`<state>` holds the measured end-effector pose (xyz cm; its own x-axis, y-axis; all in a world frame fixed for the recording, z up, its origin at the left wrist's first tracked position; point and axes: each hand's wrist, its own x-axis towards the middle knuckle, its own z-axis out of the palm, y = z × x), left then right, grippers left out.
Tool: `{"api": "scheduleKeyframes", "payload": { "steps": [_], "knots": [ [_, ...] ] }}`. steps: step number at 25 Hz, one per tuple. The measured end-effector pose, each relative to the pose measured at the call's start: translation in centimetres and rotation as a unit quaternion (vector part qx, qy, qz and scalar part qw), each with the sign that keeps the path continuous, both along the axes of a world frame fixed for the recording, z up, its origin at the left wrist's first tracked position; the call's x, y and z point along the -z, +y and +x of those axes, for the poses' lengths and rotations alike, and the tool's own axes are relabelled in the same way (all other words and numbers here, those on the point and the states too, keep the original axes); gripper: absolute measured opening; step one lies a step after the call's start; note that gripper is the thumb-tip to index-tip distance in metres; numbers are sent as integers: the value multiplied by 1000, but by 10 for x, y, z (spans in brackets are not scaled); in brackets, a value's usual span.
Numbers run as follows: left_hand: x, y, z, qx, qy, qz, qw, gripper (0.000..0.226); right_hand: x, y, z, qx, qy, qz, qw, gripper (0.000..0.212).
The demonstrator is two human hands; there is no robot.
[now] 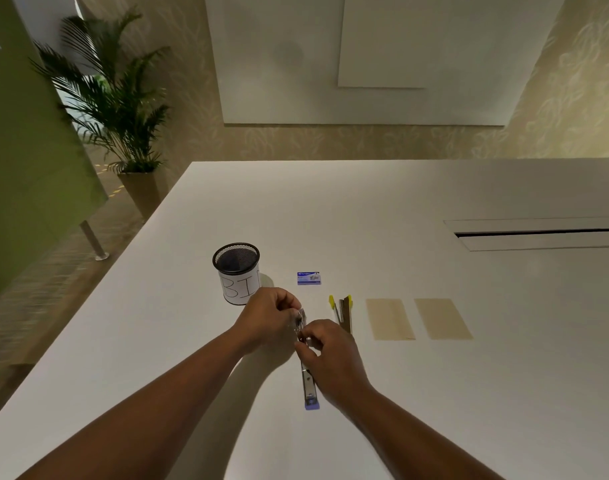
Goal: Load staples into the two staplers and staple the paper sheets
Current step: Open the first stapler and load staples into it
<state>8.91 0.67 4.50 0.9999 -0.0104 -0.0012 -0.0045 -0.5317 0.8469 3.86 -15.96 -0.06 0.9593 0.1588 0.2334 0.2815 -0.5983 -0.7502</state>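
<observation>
A purple-ended stapler (310, 389) lies opened out flat on the white table (434, 393), its metal channel running toward me. My left hand (268, 318) grips its far end with curled fingers. My right hand (327, 355) pinches a small shiny strip, apparently staples (301, 322), at the channel's far part. A second stapler with yellow ends (343, 313) lies open just right of my hands. A small blue staple box (309, 278) sits beyond. Two tan paper sheets (389, 318) (443, 318) lie side by side to the right.
A black mesh cup (236, 271) with a white label stands left of the staple box, close behind my left hand. A cable slot (538, 233) is recessed in the table at the far right. A potted palm (116, 98) stands off the table's left edge.
</observation>
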Motion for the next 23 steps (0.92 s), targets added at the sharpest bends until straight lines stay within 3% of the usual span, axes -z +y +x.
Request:
{"api": "scheduleKeyframes", "payload": {
  "steps": [9, 23],
  "knots": [
    [-1, 3, -2, 44, -17, 61, 997, 16, 3, -1, 4, -2, 0, 28, 1000, 6],
    [2, 2, -3, 77, 10, 64, 995, 17, 4, 0, 5, 1, -2, 23, 1000, 13]
  ]
}}
